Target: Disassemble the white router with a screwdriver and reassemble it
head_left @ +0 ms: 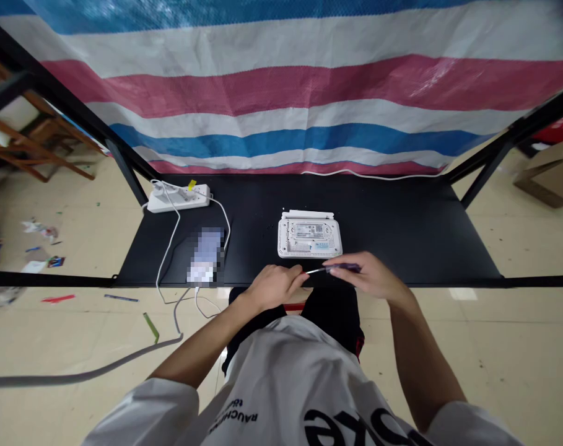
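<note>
In the head view my right hand (pixel 370 276) is closed round the dark handle of a screwdriver (pixel 344 267), its thin metal shaft pointing left. At the tip of that shaft, the fingers of my left hand (pixel 276 286) are pinched together; whatever sits between them is too small to make out. Both hands are at the table's front edge. Just beyond them a white router (pixel 309 238) lies with its vented, labelled underside up, its antennas folded along the far side. Neither hand appears to touch the router.
A white power strip (pixel 179 197) with plugs and cables stands at the back left of the black table (pixel 402 229). A blurred-out phone (pixel 207 254) lies in front of it. Striped sheeting (pixel 309 87) hangs behind, and black frame posts (pixel 127 170) rise at the sides.
</note>
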Demonstrator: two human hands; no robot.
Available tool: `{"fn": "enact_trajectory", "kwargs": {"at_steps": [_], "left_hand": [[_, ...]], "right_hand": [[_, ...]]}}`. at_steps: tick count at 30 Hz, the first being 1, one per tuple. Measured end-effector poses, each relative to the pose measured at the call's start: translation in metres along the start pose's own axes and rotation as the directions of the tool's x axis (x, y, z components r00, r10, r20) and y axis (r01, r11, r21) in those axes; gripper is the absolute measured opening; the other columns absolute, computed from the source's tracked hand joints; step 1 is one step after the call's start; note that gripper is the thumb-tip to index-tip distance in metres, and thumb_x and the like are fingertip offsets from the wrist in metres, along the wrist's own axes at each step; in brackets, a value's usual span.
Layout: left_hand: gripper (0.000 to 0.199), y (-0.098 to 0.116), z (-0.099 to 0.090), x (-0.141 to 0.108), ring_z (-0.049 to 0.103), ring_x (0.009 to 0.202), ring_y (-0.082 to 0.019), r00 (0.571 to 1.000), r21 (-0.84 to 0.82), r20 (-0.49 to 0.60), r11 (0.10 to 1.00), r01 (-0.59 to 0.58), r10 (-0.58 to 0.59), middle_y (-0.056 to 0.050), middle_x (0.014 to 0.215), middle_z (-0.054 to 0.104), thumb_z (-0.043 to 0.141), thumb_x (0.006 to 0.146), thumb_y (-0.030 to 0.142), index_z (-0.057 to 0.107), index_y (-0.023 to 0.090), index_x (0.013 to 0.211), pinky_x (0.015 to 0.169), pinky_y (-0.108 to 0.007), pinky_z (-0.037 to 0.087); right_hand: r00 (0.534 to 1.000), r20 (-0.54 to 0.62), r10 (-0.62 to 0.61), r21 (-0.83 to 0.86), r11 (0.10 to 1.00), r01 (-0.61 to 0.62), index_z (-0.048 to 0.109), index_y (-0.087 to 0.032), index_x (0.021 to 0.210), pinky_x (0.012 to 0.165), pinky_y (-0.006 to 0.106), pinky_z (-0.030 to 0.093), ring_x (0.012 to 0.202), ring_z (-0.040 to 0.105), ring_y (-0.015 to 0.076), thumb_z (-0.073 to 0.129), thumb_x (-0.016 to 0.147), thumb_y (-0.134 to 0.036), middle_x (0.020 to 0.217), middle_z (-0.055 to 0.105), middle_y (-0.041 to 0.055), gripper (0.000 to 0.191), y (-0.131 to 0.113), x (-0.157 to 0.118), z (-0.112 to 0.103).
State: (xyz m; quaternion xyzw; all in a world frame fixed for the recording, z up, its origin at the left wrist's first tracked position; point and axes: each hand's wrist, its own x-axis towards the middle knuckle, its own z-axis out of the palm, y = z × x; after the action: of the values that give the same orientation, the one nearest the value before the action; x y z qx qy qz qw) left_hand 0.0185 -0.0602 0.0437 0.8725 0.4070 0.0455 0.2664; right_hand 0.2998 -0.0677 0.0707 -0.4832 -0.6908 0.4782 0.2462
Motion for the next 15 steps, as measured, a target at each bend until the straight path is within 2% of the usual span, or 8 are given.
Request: {"fn": "enact_trajectory", "kwargs": {"at_steps": [3, 5, 7, 9, 10, 12, 15], "left_hand": [[0.042, -0.009, -0.007, -0.001, 0.068, 0.067, -0.02, 0.988, -0.277, -0.134, 0.96, 0.041, -0.081, 0.0, 0.072, 0.069, 0.031, 0.117, 0.046, 0.067, 0.025, 0.107, 0.068, -0.03, 0.043], [0.043, -0.011, -0.007, 0.002, 0.065, 0.068, -0.019, 0.967, -0.503, -0.208, 0.864, 0.024, -0.148, 0.001, 0.073, 0.066, 0.032, 0.117, 0.049, 0.067, 0.025, 0.109, 0.073, -0.03, 0.046], [0.043, -0.009, -0.006, 0.007, 0.067, 0.083, -0.02, 0.933, -0.652, -0.295, 0.757, -0.039, -0.207, -0.002, 0.088, 0.071, 0.041, 0.114, 0.053, 0.071, 0.024, 0.106, 0.084, -0.032, 0.05], [0.043, -0.007, -0.004, 0.013, 0.066, 0.102, -0.022, 0.884, -0.72, -0.385, 0.685, -0.109, -0.265, -0.006, 0.105, 0.07, 0.053, 0.11, 0.058, 0.076, 0.022, 0.102, 0.097, -0.034, 0.05], [0.043, -0.005, -0.003, 0.015, 0.064, 0.104, -0.023, 0.864, -0.748, -0.407, 0.651, -0.13, -0.296, -0.007, 0.106, 0.069, 0.057, 0.107, 0.059, 0.078, 0.022, 0.101, 0.099, -0.034, 0.049], [0.045, -0.002, -0.002, 0.019, 0.061, 0.094, -0.021, 0.859, -0.827, -0.376, 0.545, -0.142, -0.347, -0.005, 0.095, 0.064, 0.061, 0.105, 0.062, 0.079, 0.021, 0.106, 0.094, -0.033, 0.05], [0.049, 0.001, 0.002, 0.021, 0.056, 0.078, -0.016, 0.898, -0.942, -0.244, 0.309, -0.13, -0.367, -0.001, 0.08, 0.06, 0.067, 0.1, 0.066, 0.078, 0.02, 0.112, 0.081, -0.03, 0.049]], "right_hand": [[0.984, -0.178, -0.015, 0.013, 1.0, 0.018, 0.086, -0.025, 0.111, 0.088, 0.036, 0.065, 0.098, 0.082, 0.0241, 0.078, 0.094, -0.045, 0.108, 0.086, 0.0063, 0.027, 0.005, 0.001, -0.005], [0.973, -0.23, -0.018, 0.065, 0.997, 0.034, 0.085, -0.023, 0.108, 0.084, 0.035, 0.065, 0.093, 0.082, 0.023, 0.079, 0.093, -0.045, 0.105, 0.086, 0.0071, 0.027, 0.009, 0.003, 0.002], [0.972, -0.232, -0.025, 0.103, 0.993, 0.05, 0.082, -0.022, 0.113, 0.081, 0.034, 0.064, 0.087, 0.08, 0.0206, 0.075, 0.096, -0.044, 0.1, 0.085, 0.0066, 0.029, 0.012, 0.007, 0.015], [0.976, -0.214, -0.042, 0.066, 0.996, 0.057, 0.079, -0.022, 0.122, 0.079, 0.032, 0.063, 0.082, 0.077, 0.0187, 0.066, 0.103, -0.042, 0.094, 0.083, 0.0044, 0.03, 0.013, 0.012, 0.029], [0.977, -0.206, -0.049, 0.032, 0.998, 0.057, 0.078, -0.023, 0.125, 0.08, 0.032, 0.063, 0.083, 0.077, 0.0188, 0.062, 0.105, -0.041, 0.093, 0.082, 0.0036, 0.031, 0.013, 0.015, 0.035], [0.977, -0.203, -0.063, -0.011, 0.998, 0.062, 0.079, -0.026, 0.125, 0.085, 0.035, 0.063, 0.09, 0.078, 0.0214, 0.061, 0.105, -0.04, 0.097, 0.083, 0.0037, 0.03, 0.012, 0.019, 0.045], [0.962, -0.253, -0.105, 0.016, 0.993, 0.113, 0.082, -0.028, 0.121, 0.102, 0.042, 0.063, 0.111, 0.08, 0.0266, 0.068, 0.102, -0.042, 0.115, 0.085, 0.0057, 0.027, 0.01, 0.022, 0.055]]}}
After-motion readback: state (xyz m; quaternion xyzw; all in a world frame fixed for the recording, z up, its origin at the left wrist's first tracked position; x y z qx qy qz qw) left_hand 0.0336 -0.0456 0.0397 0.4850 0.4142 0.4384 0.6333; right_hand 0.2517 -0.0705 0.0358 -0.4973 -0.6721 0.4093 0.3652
